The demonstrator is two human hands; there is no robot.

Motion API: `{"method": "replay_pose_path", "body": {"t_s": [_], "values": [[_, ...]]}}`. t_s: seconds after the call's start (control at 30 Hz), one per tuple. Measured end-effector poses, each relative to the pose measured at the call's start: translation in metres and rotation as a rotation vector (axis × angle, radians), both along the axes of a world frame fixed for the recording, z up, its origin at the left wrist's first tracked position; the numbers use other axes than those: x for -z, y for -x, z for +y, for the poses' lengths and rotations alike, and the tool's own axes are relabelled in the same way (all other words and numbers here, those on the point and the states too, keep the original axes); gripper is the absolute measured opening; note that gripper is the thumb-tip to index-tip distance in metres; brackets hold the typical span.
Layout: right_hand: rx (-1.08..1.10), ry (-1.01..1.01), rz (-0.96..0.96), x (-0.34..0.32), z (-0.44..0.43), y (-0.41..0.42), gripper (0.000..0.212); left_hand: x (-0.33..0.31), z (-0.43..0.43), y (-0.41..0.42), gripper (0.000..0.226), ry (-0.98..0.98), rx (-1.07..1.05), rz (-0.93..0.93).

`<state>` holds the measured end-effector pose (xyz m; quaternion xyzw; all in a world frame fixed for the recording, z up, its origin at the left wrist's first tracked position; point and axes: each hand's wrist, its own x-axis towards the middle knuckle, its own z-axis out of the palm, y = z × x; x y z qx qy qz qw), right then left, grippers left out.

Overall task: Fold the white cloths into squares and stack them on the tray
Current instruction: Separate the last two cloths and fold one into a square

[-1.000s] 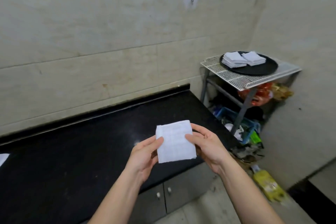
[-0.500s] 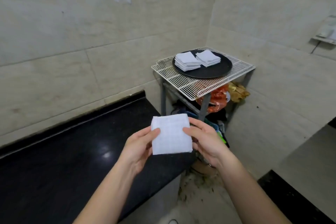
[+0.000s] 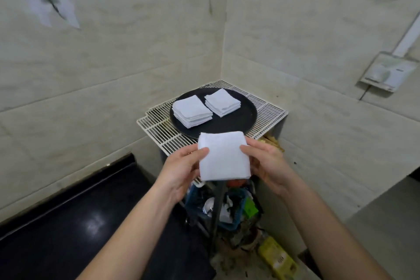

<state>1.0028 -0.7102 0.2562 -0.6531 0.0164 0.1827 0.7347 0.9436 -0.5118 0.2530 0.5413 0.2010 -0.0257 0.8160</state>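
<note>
White, folded square, the cloth (image 3: 223, 157) is pinched by its side edges in our left hand (image 3: 181, 168) and right hand (image 3: 266, 163) just short of the black tray (image 3: 241, 120); placing is in hand, and next we judge it needs lowering onto one of the tray's two stacks (image 3: 192, 111).

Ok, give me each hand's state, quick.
Left hand: pinching the left edge of the folded white cloth.
Right hand: pinching the same cloth's right edge.
</note>
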Motion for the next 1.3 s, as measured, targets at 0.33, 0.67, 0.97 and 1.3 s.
{"method": "replay_pose_path", "body": {"t_s": [0.33,0.67,0.97,1.3], "values": [[-0.190,0.087,-0.057,0.006,0.007,-0.169,0.024,-0.001,-0.006,-0.125,0.022,-0.059,-0.154,0.056],[-0.331,0.187,-0.103,0.011,0.019,-0.344,0.023,0.004,-0.021,-0.273,0.023,-0.352,-0.396,0.143],[-0.415,0.264,-0.108,0.044,0.047,-0.421,0.045,0.020,-0.021,-0.333,0.035,-0.393,-0.521,0.182],[-0.443,0.274,-0.135,0.066,0.054,-0.431,0.042,0.045,-0.017,-0.342,0.035,-0.595,-0.487,0.274]]}}
